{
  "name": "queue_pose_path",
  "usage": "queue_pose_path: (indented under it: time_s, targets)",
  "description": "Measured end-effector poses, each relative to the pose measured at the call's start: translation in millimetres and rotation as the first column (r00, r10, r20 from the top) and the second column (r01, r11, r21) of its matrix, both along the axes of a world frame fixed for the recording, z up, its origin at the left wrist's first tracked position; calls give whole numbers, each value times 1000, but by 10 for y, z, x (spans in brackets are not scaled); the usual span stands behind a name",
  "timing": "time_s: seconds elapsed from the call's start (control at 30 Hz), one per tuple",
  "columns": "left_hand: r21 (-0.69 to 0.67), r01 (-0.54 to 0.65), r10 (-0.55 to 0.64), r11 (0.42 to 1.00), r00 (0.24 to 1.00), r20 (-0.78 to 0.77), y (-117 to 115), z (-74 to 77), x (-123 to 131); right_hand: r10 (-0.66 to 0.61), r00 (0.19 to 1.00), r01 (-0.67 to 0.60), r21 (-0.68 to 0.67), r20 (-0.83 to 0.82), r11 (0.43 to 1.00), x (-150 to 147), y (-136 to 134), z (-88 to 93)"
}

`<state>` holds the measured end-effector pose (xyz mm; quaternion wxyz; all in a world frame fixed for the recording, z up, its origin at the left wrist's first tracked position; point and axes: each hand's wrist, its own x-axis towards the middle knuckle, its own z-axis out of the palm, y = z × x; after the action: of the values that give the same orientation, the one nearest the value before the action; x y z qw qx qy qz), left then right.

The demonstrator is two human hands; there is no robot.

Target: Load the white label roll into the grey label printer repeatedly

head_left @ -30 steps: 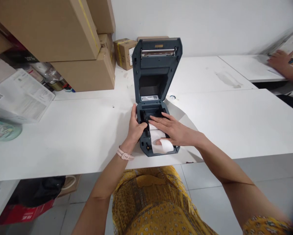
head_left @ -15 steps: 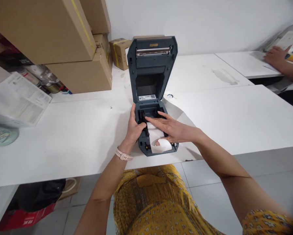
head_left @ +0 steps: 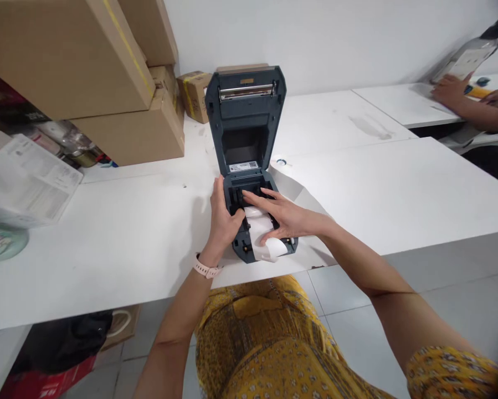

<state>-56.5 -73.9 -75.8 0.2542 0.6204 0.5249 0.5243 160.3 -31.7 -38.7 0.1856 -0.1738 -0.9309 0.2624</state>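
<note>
In the head view a dark grey label printer (head_left: pixel 244 255) stands on the white table, its lid (head_left: pixel 245 119) raised. A strip of white label paper (head_left: pixel 259 230) lies in the printer's bay, its loose end curled at the front edge. My left hand (head_left: pixel 222 213) grips the printer's left side, fingers along the outer wall and thumb inside the bay beside the paper. My right hand (head_left: pixel 284 215) is spread over the bay from the right. Its fingers reach toward the rear of the bay, and its thumb touches the paper near the curl. The fingertips are partly hidden inside the bay.
Cardboard boxes (head_left: pixel 132 133) are stacked at the left rear, with a smaller taped box (head_left: pixel 194 94) behind the printer. A white carton (head_left: pixel 32 180) stands at far left. Backing paper (head_left: pixel 298 194) trails right of the printer. Another person's hand (head_left: pixel 450 88) rests beside a bottle at far right.
The view has shifted slightly, so the printer appears farther left. My right thumb, earlier behind the curled paper end, now shows beside it on the paper. My left hand keeps its grip.
</note>
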Motion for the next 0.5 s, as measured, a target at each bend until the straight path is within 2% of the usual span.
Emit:
queue_pose_path:
  time_s: [0.07, 0.1, 0.17, 0.27, 0.33, 0.4, 0.5]
  targets:
    - [132, -39, 65, 991, 978, -199, -187, 82, 44, -45, 994, 38, -71, -96, 997, 58, -33, 68]
    - [188, -16, 69, 982, 958, -280, -308, 127, 82, -90, 983, 73, -110, -162, 991, 95, -44, 119]
    - [232, 130, -17, 964, 899, -437, -573, 204, 180, -231, 912, 187, -155, -338, 970, 163, -33, 262]
    - [184, 353, -176, 917, 775, -607, -921, 247, 340, -419, 663, 425, -150, -620, 893, 191, 144, 568]
    - [146, 409, -216, 901, 713, -667, -1078, 226, 416, -465, 536, 517, -161, -704, 841, 139, 395, 803]
    - [133, 419, -213, 898, 680, -702, -1185, 189, 458, -510, 517, 527, -214, -688, 823, 43, 724, 1021]
    - [144, 426, -201, 893, 664, -720, -1302, 139, 481, -562, 601, 439, -352, -568, 826, -134, 1199, 1241]
